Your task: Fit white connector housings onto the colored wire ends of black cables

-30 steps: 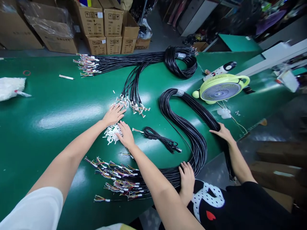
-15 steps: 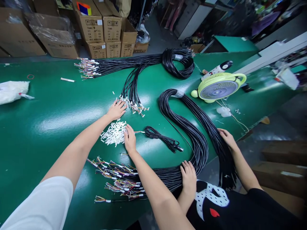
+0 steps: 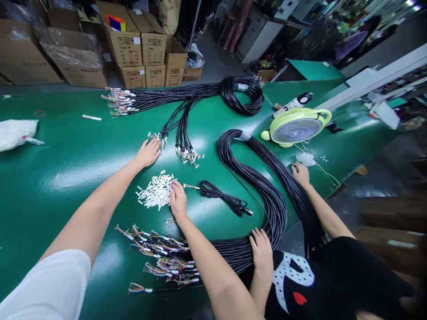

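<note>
My left hand [image 3: 148, 153] rests over the white-connectored ends of a few black cables [image 3: 171, 122], fingers closed on them. Beside them lies another group of the same cable ends [image 3: 188, 153]. At the right edge of a pile of small white tube-like pieces [image 3: 155, 191] is my right hand [image 3: 178, 198]. Its fingers are bent together, and whatever is between them is hidden. Just right of that hand lies a bundled black cable [image 3: 223, 195] with a white connector. Below, cable ends with coloured wires [image 3: 163, 255] fan out, partly behind my right forearm.
A co-worker's hands [image 3: 262, 249] touch a thick black cable bundle [image 3: 267, 191] at right. A coiled cable bundle [image 3: 242, 95], a green fan [image 3: 296, 126] and a white plastic bag [image 3: 16, 133] lie on the green table [image 3: 83, 178]. Cardboard boxes [image 3: 128, 49] stand behind.
My left hand has moved left, drawing some cable ends away from the other group. My right hand stays by the white pile. The co-worker's far hand has shifted up along the bundle.
</note>
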The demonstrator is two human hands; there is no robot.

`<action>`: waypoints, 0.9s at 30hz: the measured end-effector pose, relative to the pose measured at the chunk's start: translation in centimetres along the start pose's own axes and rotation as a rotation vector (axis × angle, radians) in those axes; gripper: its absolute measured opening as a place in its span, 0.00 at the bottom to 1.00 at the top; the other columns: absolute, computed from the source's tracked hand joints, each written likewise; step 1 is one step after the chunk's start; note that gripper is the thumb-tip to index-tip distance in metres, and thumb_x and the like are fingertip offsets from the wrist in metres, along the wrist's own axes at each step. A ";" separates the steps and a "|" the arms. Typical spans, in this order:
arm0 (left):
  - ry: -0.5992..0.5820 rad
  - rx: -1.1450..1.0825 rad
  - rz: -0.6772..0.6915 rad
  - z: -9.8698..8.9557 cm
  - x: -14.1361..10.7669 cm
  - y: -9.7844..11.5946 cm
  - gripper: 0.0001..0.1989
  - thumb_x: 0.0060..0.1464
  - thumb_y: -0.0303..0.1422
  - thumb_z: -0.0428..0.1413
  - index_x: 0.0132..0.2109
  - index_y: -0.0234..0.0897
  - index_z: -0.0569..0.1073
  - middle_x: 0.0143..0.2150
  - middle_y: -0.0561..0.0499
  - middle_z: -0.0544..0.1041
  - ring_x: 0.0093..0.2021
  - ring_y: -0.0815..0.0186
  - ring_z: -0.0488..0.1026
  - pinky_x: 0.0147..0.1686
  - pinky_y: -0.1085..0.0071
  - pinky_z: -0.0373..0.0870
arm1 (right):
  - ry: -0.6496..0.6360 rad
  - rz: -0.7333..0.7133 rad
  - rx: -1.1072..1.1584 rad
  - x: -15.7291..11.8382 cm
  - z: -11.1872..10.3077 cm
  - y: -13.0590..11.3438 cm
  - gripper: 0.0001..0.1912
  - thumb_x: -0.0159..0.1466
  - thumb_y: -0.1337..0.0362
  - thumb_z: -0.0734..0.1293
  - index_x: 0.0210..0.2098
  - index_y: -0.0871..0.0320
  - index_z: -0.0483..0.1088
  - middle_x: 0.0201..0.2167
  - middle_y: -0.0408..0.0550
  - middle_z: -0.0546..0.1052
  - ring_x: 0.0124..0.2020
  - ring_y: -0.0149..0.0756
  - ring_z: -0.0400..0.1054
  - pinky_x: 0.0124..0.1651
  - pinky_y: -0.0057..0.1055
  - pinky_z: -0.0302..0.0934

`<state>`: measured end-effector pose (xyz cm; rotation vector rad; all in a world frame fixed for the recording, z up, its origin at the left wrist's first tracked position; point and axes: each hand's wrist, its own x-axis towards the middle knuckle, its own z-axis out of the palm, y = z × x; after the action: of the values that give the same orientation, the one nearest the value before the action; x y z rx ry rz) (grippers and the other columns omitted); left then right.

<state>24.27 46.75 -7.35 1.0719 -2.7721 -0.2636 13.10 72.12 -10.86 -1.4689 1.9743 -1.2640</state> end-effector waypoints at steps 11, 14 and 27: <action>0.008 -0.079 -0.132 -0.7 3.6 -1.7 0.28 0.68 0.37 0.37 0.70 0.32 0.62 0.74 0.40 0.59 0.75 0.53 0.50 0.72 0.49 0.45 | -0.021 -0.023 -0.037 0.0 -0.1 -0.2 0.20 0.72 0.63 0.55 0.48 0.61 0.76 0.57 0.59 0.76 0.60 0.39 0.70 0.66 0.40 0.63; -0.047 -0.096 -0.084 -0.7 0.8 -1.2 0.29 0.68 0.39 0.38 0.69 0.30 0.63 0.73 0.40 0.60 0.75 0.56 0.52 0.73 0.54 0.46 | -0.050 -0.008 -0.048 0.2 -0.3 -0.6 0.19 0.71 0.64 0.56 0.49 0.62 0.76 0.57 0.60 0.75 0.61 0.39 0.69 0.67 0.39 0.62; 0.162 -0.102 -0.312 -5.3 -12.8 4.0 0.29 0.65 0.41 0.44 0.68 0.34 0.64 0.71 0.42 0.64 0.71 0.57 0.59 0.70 0.54 0.53 | -0.065 0.063 -0.097 -2.8 -6.1 -3.3 0.20 0.73 0.64 0.53 0.54 0.57 0.73 0.62 0.49 0.72 0.65 0.31 0.64 0.69 0.32 0.57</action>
<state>32.15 57.83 -2.34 1.4276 -2.4171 -0.3355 11.54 77.13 -5.50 -1.4616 2.0481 -1.0952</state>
